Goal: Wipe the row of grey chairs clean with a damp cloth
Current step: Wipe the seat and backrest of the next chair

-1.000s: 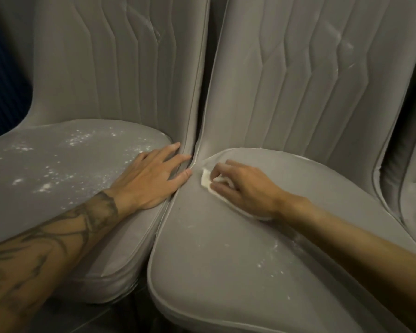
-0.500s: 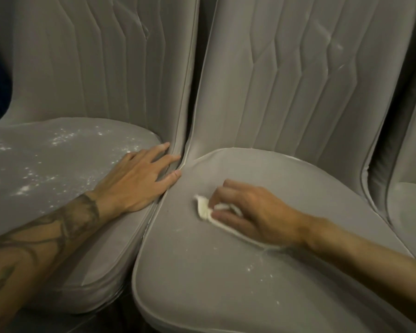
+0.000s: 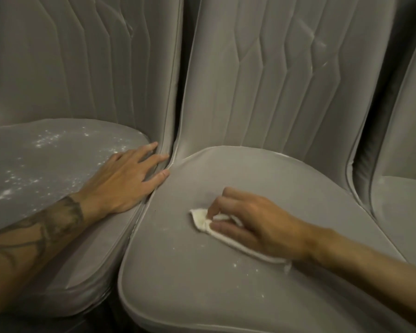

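Grey upholstery covers every chair in view. The left seat (image 3: 46,169) and the middle seat (image 3: 202,292) stand pressed together, edge to edge. The right chair (image 3: 399,203) stands just beside the middle seat and is cut off by the frame. The backrests (image 3: 274,80) are upright, with stitched vertical channels.

Cloth (image 3: 199,218): white, folded, lying flat on the middle seat, near the centre of the seat. Its left end projects beyond the fingertips. The rest runs under the palm and shows again as a thin edge below the wrist.

Right hand (image 3: 252,227): palm down on the cloth. Its fingers (image 3: 216,205) are curled and pinch the cloth against the thumb (image 3: 226,228), pressing it to the seat.

Left hand (image 3: 120,181): flat on the right edge of the left seat, holding nothing. Its fingers (image 3: 151,147) are straight and slightly spread. They point at the seam between the two chairs, and the lowest fingertip lies at that seam. The forearm carries a dark tattoo (image 3: 48,224).

Surface condition:
- Left seat: many white specks (image 3: 46,140), scattered from the rear to the left side.
- Middle seat: a few specks in front of the cloth, below the right hand; the area behind the cloth appears uniform grey.
- Middle backrest: faint pale marks near its upper right.
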Demonstrator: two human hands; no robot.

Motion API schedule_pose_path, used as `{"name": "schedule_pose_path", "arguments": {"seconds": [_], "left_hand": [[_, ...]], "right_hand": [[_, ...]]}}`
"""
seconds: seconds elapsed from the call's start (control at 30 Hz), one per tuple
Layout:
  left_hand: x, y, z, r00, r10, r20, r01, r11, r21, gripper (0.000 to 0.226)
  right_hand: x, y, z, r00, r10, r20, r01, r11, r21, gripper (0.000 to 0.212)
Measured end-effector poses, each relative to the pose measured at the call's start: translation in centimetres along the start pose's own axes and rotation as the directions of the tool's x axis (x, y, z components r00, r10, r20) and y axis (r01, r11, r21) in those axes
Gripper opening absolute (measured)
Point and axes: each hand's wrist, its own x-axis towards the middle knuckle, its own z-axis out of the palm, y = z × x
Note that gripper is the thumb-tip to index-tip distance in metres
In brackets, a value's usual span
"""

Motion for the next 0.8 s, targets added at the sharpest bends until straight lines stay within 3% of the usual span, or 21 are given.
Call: {"name": "schedule_pose_path", "arguments": {"seconds": [0.13, 0.2, 0.3, 0.37, 0.43, 0.6, 0.7, 0.8], "left_hand": [[0.0, 0.1, 0.0, 1.000, 0.002, -0.007, -0.002, 1.000, -0.002, 0.072], [0.0, 0.1, 0.0, 1.000, 0.002, -0.014, -0.002, 1.000, -0.003, 0.072], [0.0, 0.0, 0.1, 1.000, -0.004, -0.008, 0.004, 1.000, -0.007, 0.074], [0.1, -0.1, 0.2, 1.000, -0.003, -0.016, 0.003, 1.000, -0.007, 0.074], [0.1, -0.1, 0.2, 1.000, 0.000, -0.015, 0.000, 1.000, 0.000, 0.074], [0.1, -0.1, 0.1, 1.000, 0.002, -0.011, -0.002, 1.000, -0.006, 0.076], [0.1, -0.1, 0.2, 1.000, 0.005, -0.011, -0.005, 1.000, -0.001, 0.076], [0.2, -0.2, 0.3, 1.000, 0.002, -0.009, -0.002, 1.000, 0.007, 0.076]], "right_hand": [[0.9, 5.3, -2.4, 0.945, 0.322, -0.059, -0.327, 0.938, -0.119, 0.026], [0.9, 5.4, -1.9, 0.917, 0.389, -0.092, -0.398, 0.908, -0.128, 0.025], [-0.9, 1.2, 0.3, 0.973, 0.175, -0.151, -0.186, 0.981, -0.058, 0.021], [-2.3, -0.7, 0.4, 0.995, 0.070, -0.068, -0.070, 0.997, 0.013, 0.023], [-2.4, 0.3, -0.7, 0.997, 0.082, -0.007, -0.082, 0.997, -0.009, 0.023], [-2.1, 3.6, -2.0, 0.917, 0.380, -0.118, -0.394, 0.910, -0.126, 0.026], [-3.7, -0.5, 0.2, 0.962, 0.210, -0.172, -0.229, 0.968, -0.098, 0.023], [-5.3, -2.6, 0.2, 0.992, 0.108, -0.069, -0.110, 0.994, -0.013, 0.024]]}}
